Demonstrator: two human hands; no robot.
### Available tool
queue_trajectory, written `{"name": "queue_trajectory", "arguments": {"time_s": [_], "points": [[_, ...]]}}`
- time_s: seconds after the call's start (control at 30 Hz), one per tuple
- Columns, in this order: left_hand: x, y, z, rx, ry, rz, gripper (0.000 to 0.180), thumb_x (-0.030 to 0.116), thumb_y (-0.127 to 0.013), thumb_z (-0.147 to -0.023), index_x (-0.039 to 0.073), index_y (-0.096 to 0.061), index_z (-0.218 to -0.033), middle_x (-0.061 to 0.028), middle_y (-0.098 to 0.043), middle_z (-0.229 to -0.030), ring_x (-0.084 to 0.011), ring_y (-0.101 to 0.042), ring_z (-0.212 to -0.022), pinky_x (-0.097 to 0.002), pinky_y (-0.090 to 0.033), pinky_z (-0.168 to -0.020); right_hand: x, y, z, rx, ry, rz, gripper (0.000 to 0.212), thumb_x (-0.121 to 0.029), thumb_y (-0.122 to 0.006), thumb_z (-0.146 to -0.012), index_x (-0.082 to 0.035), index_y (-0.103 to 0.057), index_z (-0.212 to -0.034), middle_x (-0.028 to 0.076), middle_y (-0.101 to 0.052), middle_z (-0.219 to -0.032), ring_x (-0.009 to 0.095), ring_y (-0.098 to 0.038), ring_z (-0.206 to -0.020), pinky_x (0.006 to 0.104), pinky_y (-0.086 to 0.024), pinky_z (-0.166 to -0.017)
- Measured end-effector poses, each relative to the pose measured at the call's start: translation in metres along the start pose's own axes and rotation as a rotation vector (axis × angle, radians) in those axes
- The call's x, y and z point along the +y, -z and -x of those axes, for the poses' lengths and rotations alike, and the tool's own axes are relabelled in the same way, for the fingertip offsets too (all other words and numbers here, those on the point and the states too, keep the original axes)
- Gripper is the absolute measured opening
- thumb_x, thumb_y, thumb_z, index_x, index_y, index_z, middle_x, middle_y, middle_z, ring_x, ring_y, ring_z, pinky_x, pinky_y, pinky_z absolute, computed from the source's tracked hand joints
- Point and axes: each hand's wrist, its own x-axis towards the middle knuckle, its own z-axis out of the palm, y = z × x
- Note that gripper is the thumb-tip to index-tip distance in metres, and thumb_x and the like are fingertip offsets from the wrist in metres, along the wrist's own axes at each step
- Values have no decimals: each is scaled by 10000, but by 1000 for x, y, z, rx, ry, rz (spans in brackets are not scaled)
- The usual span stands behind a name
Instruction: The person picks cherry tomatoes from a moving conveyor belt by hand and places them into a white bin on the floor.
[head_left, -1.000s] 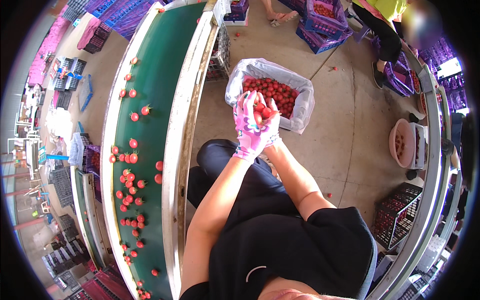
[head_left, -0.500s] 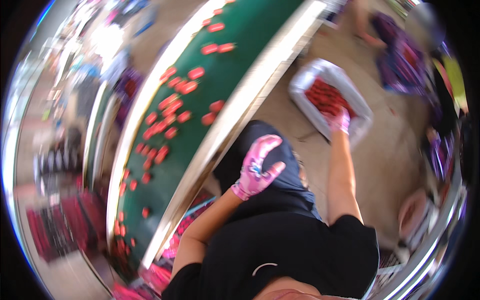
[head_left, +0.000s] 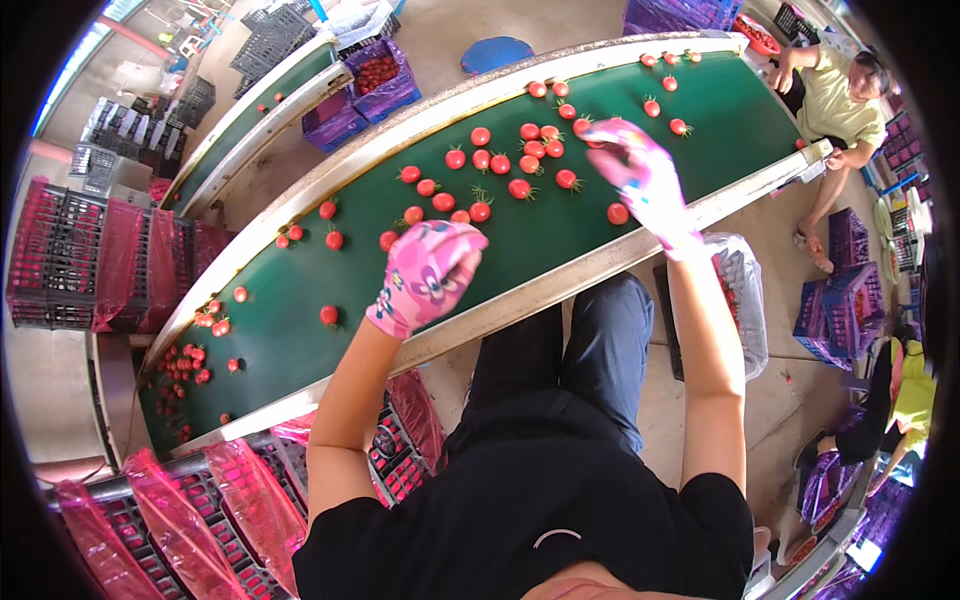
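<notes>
Small red tomatoes, many with green stems, lie scattered over a green conveyor belt in front of me. My left hand, in a pink flowered glove, is over the near part of the belt, its fingers curled inward; whatever they may hold is hidden. Farther right, my right hand, gloved alike, reaches over the belt with thumb and fingers apart. Its fingertips are beside a couple of tomatoes, and no grip on them shows. Below my right forearm stands a crate with a clear plastic liner, tomatoes partly visible inside.
A pale rail edges the belt on my side. Pink-wrapped crates stand at lower left, more crates at far left. A second belt runs beyond. A person in yellow sits at the belt's right end.
My view has swung toward the belt. My right hand has come up from the tomato crate to over the belt. My left hand has moved over the belt, its fingers now curled.
</notes>
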Motion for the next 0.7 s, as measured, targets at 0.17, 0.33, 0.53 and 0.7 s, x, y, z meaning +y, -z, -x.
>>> {"name": "queue_trajectory", "arguments": {"time_s": [0.17, 0.33, 0.53, 0.7], "points": [[-45, 16, 21, 212, 362, -5, 98, 39, -694, -817, 98, -673, -893, -92, -673, -850, -281, -666, -782, -344, -537, -713, 71, -66, -54, -378, -124, 457, 306, -146, -622, -873, -79, -650, -1170, 131, -599, -1217, 339, -497, -1197, 429, -436, -997], [-55, 39, 32, 484, 521, 109, 141, 8, -723, -811, 48, -697, -944, -83, -678, -879, -185, -662, -785, -275, -525, -740, 75, -66, -45, -535, 14, 565, 456, -109, -641, -823, -114, -594, -1276, 188, -451, -1410, 363, -391, -1338, 425, -370, -1088], [-60, 54, 51, 542, 526, 25, 136, -1, -715, -814, 53, -701, -938, -76, -678, -876, -177, -663, -783, -262, -517, -744, -4, -81, -48, -546, 184, 466, 300, -116, -684, -805, -45, -657, -1096, 128, -651, -1079, 320, -580, -1102, 398, -467, -959], [-69, 65, 57, 559, 609, 77, 118, 35, -681, -877, 24, -704, -992, -4, -694, -892, -93, -621, -798, -238, -487, -804, -10, -128, -18, -602, 225, 494, 213, -177, -662, -805, -63, -660, -985, 123, -642, -997, 306, -616, -965, 389, -493, -816]]}}
